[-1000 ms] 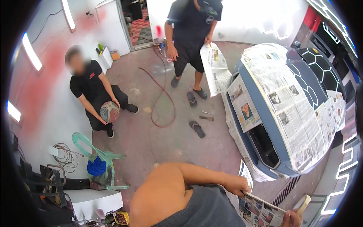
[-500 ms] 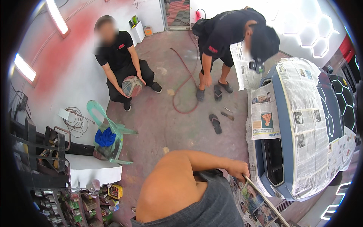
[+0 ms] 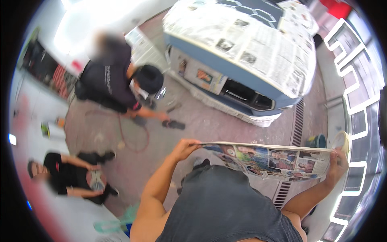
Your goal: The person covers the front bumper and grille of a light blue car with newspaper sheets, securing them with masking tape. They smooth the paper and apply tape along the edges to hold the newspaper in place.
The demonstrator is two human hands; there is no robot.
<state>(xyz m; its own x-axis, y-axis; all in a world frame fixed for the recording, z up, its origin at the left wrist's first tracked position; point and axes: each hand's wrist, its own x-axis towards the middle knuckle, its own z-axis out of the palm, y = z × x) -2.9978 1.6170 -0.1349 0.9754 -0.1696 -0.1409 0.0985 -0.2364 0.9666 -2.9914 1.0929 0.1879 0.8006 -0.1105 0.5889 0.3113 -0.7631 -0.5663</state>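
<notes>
I now hold the newspaper sheet (image 3: 274, 159) spread flat between my closed left hand (image 3: 184, 147) and right hand (image 3: 338, 161), which also grips a tape roll (image 3: 342, 141); the masked car (image 3: 242, 52) has come closer ahead

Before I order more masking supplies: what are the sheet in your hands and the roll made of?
Sheet: thin printed newsprint, matte, sagging between left hand and right hand. Roll: seemingly pale paper tape, too blurred for certainty.
</notes>
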